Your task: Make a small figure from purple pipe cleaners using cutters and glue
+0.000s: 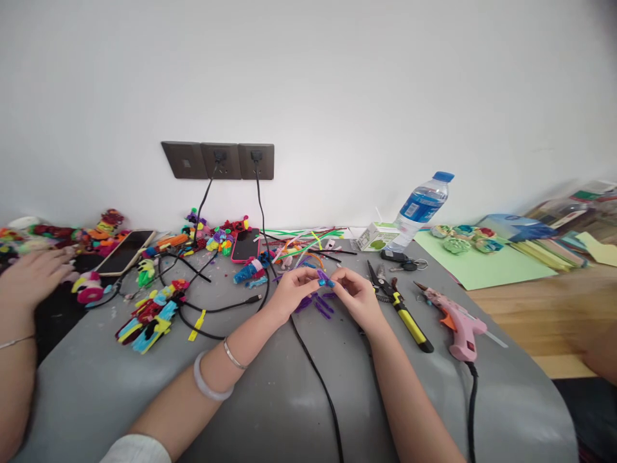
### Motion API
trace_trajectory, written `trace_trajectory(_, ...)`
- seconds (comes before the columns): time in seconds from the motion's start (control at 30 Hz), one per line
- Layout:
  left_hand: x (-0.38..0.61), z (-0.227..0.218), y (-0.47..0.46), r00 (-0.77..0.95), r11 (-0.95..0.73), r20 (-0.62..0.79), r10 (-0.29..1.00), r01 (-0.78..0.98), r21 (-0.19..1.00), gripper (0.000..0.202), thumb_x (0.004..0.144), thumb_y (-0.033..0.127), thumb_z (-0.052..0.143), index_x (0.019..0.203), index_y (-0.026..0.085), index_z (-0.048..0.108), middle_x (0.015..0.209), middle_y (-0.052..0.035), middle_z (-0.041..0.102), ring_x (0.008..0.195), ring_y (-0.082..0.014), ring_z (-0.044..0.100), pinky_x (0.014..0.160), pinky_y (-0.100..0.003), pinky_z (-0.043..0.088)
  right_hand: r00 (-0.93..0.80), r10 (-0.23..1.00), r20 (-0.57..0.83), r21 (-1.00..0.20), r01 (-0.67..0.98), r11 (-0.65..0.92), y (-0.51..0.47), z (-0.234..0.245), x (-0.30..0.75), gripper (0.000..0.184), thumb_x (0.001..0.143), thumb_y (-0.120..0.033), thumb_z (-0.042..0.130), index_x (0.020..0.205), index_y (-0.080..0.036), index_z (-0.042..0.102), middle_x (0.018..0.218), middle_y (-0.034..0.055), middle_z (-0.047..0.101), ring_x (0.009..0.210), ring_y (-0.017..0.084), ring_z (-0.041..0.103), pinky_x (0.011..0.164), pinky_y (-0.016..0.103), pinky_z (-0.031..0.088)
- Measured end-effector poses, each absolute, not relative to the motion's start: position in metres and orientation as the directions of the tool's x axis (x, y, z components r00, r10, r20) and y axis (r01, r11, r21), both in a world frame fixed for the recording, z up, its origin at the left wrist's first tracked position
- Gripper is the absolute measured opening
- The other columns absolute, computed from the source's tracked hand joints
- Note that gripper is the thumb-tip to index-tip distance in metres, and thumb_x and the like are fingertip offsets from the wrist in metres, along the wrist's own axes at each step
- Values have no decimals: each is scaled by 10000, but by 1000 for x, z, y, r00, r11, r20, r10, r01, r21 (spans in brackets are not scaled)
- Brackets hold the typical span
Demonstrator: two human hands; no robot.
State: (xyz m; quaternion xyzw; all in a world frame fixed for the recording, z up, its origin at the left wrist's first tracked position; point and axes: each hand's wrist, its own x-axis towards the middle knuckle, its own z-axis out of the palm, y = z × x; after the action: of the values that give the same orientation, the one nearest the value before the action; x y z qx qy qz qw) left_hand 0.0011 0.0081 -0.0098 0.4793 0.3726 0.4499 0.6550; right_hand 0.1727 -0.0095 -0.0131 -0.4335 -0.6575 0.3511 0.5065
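My left hand [299, 289] and my right hand [354, 292] meet above the grey table [270, 399], both with fingers pinched on a small purple and blue pipe cleaner piece [325, 278]. Below the fingertips lie several purple pipe cleaner pieces [322, 305]; I cannot tell whether they join the held piece. Behind my hands is a pile of loose pipe cleaners [301, 239] in many colours. Yellow-handled pliers [405, 314] lie just right of my right hand, beside a black car key [409, 263].
A pink hot glue gun [463, 334] rests at the right, its cord hanging over the front. Black cables [308, 354] cross the table. Pipe cleaner figures [152, 315], two phones, a juice carton [378, 236] and a tilted water bottle [419, 209] surround the work. Another person's hand [36, 280] is at left.
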Motion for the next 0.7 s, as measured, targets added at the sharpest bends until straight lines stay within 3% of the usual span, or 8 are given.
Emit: trace_trajectory(0.7,0,-11,9,319,169,-93,943,-222,960,332,648,359,793,884,147,694,748,-8,647,667,-119,579,595,-224,405,-32,927,373,-911,179,373,-6,-19,174,282,848,-499,643,912,-225,626,830,36,646,732,176,600,655,286,497)
